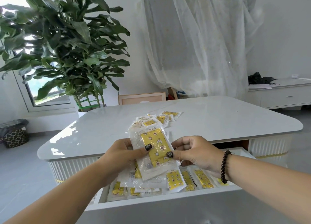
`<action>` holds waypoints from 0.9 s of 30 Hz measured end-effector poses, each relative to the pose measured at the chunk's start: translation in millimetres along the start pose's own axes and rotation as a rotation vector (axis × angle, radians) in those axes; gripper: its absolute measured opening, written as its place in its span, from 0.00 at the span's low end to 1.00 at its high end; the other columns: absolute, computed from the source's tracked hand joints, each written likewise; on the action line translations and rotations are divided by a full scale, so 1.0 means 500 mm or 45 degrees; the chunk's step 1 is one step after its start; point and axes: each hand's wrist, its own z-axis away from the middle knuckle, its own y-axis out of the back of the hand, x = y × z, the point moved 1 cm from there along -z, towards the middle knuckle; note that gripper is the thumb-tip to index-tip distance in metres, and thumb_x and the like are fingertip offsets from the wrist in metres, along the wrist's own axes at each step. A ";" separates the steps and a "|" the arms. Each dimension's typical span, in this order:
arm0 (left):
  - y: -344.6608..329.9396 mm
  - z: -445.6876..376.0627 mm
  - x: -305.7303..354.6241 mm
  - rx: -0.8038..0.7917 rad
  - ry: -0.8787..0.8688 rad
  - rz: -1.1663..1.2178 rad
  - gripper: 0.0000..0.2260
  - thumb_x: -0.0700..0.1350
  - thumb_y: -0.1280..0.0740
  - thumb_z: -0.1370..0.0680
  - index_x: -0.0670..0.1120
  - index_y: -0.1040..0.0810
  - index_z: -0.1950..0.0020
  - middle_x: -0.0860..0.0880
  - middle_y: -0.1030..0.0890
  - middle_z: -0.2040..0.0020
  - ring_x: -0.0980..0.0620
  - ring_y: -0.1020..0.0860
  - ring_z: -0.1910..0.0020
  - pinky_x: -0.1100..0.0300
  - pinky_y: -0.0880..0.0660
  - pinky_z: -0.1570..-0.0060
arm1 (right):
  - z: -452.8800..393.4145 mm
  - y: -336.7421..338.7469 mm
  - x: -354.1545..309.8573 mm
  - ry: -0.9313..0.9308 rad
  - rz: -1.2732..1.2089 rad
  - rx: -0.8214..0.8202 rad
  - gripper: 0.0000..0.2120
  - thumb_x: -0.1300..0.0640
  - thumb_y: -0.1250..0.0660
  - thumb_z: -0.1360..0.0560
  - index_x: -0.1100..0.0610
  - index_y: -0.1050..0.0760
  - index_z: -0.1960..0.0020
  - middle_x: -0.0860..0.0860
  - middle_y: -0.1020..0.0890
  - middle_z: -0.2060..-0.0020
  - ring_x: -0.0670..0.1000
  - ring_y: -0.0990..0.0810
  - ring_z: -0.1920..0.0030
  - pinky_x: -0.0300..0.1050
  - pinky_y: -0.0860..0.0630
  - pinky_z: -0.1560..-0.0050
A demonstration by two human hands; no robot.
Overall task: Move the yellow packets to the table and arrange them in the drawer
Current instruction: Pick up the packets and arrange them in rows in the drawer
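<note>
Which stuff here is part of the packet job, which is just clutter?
Job:
- stack of yellow packets, held by left hand and right hand
- packets on the table
- packets in the open drawer
- drawer
- table

Clutter:
- potted plant
- draped white sheet
- picture frame
- patterned bin
- low cabinet with black item

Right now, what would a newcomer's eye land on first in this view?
Centre frame, both hands, left hand and right hand, grip a stack of yellow packets above the open drawer, which already holds rows of them. More packets lie scattered on the white table, and a big leafy plant fills the upper left.
</note>
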 end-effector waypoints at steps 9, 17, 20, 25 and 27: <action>-0.016 0.001 0.000 -0.011 -0.028 -0.023 0.07 0.40 0.29 0.26 0.40 0.18 0.49 0.43 0.14 0.55 0.46 0.14 0.58 0.57 0.18 0.63 | -0.005 -0.013 0.013 -0.145 -0.283 0.043 0.09 0.54 0.32 0.24 0.59 0.20 0.50 0.59 0.25 0.54 0.55 0.27 0.59 0.39 0.26 0.73; -0.047 -0.020 -0.017 0.032 -0.102 -0.242 0.05 0.48 0.27 0.27 0.49 0.16 0.53 0.53 0.13 0.58 0.54 0.15 0.58 0.59 0.20 0.57 | -0.023 -0.016 0.016 0.000 0.213 0.154 0.14 0.46 0.40 0.21 0.57 0.27 0.56 0.56 0.28 0.61 0.53 0.30 0.59 0.42 0.33 0.53; -0.055 -0.031 -0.018 0.077 -0.075 -0.290 0.08 0.52 0.25 0.29 0.49 0.15 0.54 0.53 0.14 0.61 0.54 0.16 0.62 0.60 0.19 0.59 | -0.038 -0.008 0.020 0.012 0.288 0.221 0.13 0.49 0.42 0.20 0.58 0.27 0.55 0.55 0.29 0.63 0.52 0.30 0.62 0.43 0.34 0.61; -0.040 -0.055 -0.025 0.177 -0.012 -0.327 0.15 0.48 0.21 0.33 0.50 0.18 0.48 0.52 0.15 0.60 0.52 0.16 0.63 0.61 0.19 0.61 | -0.066 0.031 0.039 -0.126 0.230 0.378 0.15 0.52 0.46 0.18 0.60 0.31 0.58 0.52 0.32 0.71 0.48 0.28 0.82 0.39 0.32 0.76; -0.030 -0.069 -0.032 0.233 0.011 -0.373 0.18 0.47 0.21 0.32 0.50 0.21 0.45 0.49 0.18 0.53 0.49 0.17 0.57 0.56 0.20 0.53 | -0.081 0.056 0.059 -0.210 0.228 0.432 0.15 0.52 0.47 0.18 0.60 0.32 0.58 0.53 0.32 0.72 0.49 0.29 0.83 0.38 0.33 0.77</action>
